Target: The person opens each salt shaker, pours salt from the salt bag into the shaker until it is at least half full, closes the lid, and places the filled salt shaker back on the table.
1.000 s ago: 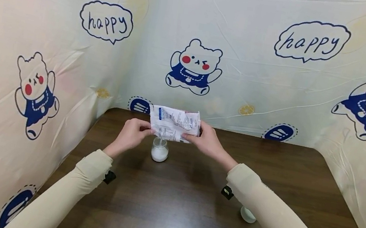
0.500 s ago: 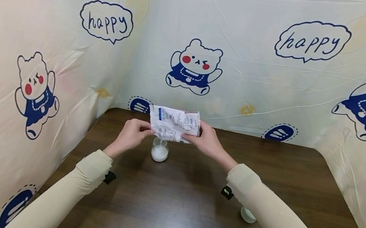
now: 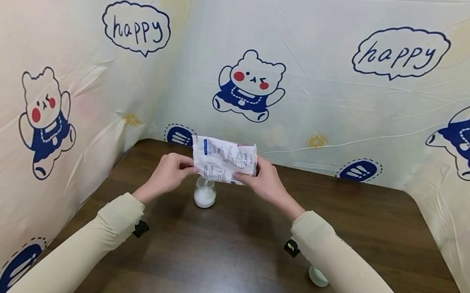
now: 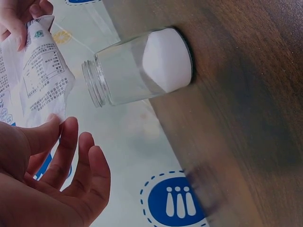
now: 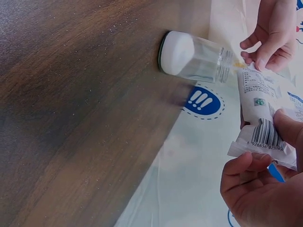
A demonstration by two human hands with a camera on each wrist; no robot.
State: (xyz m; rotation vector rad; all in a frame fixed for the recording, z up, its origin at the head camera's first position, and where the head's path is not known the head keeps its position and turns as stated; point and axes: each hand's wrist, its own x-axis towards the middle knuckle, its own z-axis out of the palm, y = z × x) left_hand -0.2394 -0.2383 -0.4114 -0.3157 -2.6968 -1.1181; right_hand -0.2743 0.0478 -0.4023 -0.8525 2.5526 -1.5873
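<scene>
A white printed plastic bag (image 3: 223, 160) with a barcode is held crosswise over the table's far part. My left hand (image 3: 171, 173) pinches its left lower corner between thumb and index finger. The other left fingers are loosely spread in the left wrist view. At the bag's right end, my right hand (image 3: 268, 179) grips it, thumb on the near face. Below the bag's left corner stands an open glass jar (image 4: 123, 71), upright on the table, with a sloped heap of white powder (image 4: 166, 60) in its lower part. The bag's corner is close over the jar's mouth.
Another small glass jar (image 3: 318, 276) stands at the right, partly hidden by my right sleeve (image 3: 338, 257). White grains are scattered on the dark wooden table (image 5: 94, 109). A cartoon-printed cloth (image 3: 316, 108) walls the back and sides.
</scene>
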